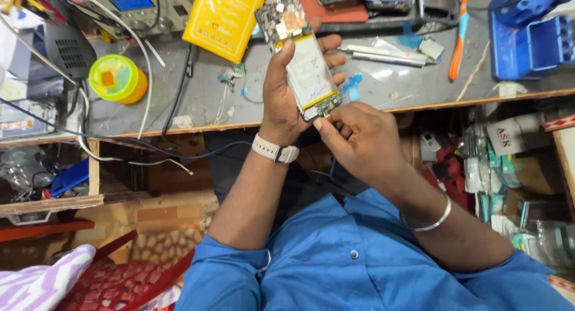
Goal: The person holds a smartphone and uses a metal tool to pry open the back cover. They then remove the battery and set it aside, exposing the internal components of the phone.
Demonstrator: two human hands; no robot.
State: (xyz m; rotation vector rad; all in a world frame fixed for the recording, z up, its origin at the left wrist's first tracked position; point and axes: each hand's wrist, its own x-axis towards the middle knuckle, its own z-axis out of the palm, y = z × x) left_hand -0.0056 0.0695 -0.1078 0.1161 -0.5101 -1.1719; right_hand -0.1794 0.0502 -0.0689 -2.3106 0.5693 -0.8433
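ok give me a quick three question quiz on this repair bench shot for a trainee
1. True or false: the left hand holds the opened phone upright above the bench.
2. Which end of the phone do the right hand fingers pinch: A top, B bottom, C neither?
3. What colour is the flat box lying left of the phone?

Key
1. True
2. B
3. Yellow

Blue buttoned shirt (359,263), white wristwatch (274,150), thin silver bangle (429,220).
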